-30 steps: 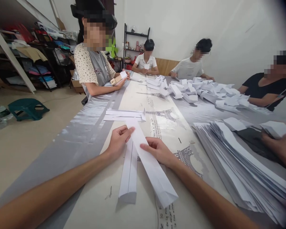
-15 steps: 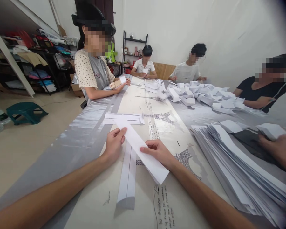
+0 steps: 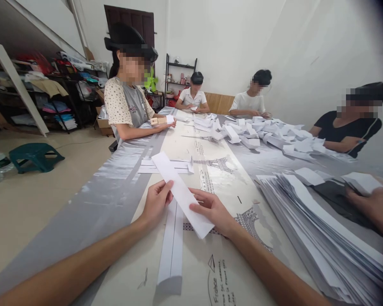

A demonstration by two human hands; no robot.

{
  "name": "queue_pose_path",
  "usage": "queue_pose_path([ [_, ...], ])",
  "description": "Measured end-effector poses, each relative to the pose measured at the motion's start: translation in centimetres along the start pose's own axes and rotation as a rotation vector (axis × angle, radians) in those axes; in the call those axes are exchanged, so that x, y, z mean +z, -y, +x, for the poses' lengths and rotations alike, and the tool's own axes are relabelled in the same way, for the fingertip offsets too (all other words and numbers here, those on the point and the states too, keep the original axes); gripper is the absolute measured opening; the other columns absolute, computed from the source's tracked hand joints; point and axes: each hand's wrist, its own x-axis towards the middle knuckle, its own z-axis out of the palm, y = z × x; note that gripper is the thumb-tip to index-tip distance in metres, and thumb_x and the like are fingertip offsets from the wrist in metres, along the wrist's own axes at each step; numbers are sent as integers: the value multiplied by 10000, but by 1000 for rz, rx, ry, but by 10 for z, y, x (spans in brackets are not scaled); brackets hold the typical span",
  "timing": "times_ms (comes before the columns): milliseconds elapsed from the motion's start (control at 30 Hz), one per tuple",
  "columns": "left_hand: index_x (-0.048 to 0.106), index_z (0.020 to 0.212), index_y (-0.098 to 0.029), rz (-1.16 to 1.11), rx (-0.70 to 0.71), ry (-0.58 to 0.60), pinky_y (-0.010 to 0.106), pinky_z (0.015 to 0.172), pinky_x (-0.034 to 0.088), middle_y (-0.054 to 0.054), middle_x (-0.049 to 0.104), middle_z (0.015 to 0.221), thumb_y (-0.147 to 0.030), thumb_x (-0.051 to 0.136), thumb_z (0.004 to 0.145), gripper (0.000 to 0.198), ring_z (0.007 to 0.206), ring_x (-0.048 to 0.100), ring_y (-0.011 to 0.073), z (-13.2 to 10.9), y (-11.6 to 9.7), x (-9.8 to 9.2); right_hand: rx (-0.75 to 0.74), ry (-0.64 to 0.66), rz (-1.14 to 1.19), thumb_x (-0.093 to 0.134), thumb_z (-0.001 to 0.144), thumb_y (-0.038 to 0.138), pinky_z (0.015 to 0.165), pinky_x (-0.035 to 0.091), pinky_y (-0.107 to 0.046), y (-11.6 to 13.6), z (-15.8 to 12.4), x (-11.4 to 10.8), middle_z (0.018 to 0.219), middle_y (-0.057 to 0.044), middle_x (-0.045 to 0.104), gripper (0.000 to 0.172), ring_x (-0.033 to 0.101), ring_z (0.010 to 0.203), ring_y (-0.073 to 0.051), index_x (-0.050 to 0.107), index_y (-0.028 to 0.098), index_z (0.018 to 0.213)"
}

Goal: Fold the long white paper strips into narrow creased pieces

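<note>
A long white folded paper strip (image 3: 182, 194) is held slantwise above the table between both my hands. My left hand (image 3: 158, 197) pinches its left edge, thumb on top. On the other edge, lower down, my right hand (image 3: 212, 209) grips it with the thumb above and fingers beneath. Under it lies another folded paper piece (image 3: 170, 259), lengthwise with a seam down its middle. Farther off, more flat folded paper pieces (image 3: 143, 166) lie crosswise, partly covered by the held strip's far end.
A thick stack of paper sheets (image 3: 319, 238) lies at right, beside another person's hand (image 3: 372, 208) holding paper. Behind it spreads a heap of folded white papers (image 3: 268, 131). Several people sit round the table (image 3: 137, 272). A green stool (image 3: 36, 155) stands on the left floor.
The held strip has turned slightly and its near end has drawn up and left. My right hand's fingers have shifted along its edge. The view has tilted slightly upward.
</note>
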Motion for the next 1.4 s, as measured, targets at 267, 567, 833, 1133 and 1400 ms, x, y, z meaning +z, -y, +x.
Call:
queue_pose_path([
  [267, 642, 783, -171, 47, -51, 197, 232, 482, 285, -32, 538, 567, -434, 676, 898, 289, 481, 405, 88, -4, -4, 3, 21, 163, 14, 629, 967, 469, 908, 601, -467, 5, -3, -2, 1243, -89, 685, 567, 748, 948, -226, 495, 349, 1504],
  [567, 626, 638, -142, -47, -126, 327, 254, 449, 294, 65, 624, 605, -656, 394, 982, 661, 452, 492, 115, -3, -4, 2, 17, 52, -10, 764, 866, 339, 616, 619, -297, 3, -3, 3, 963, -3, 654, 459, 748, 692, -167, 630, 292, 1302],
  [833, 701, 842, -153, 70, -43, 282, 241, 501, 337, -48, 482, 521, -512, 639, 928, 375, 463, 400, 90, -7, -9, 4, 86, 72, -28, 702, 920, 453, 582, 604, -283, 3, -4, 6, 797, -38, 749, 297, 748, 639, -181, 596, 198, 1028],
  [1133, 763, 926, -142, -143, -124, 58, 252, 494, 149, -98, 205, 517, -542, 735, 856, 407, 489, 166, 69, 1, -5, -1, 96, 114, -64, 671, 923, 522, 576, 593, -276, 4, -4, 6, 756, -75, 759, 392, 739, 631, -176, 666, 151, 797],
  [1400, 768, 884, -126, -236, -91, -35, 230, 461, 124, -102, 220, 524, -474, 846, 765, 376, 478, 171, 45, 21, 2, -14, 128, 134, -106, 652, 937, 518, 635, 609, -286, 8, -6, 3, 803, -80, 765, 392, 746, 684, -173, 683, 150, 807],
])
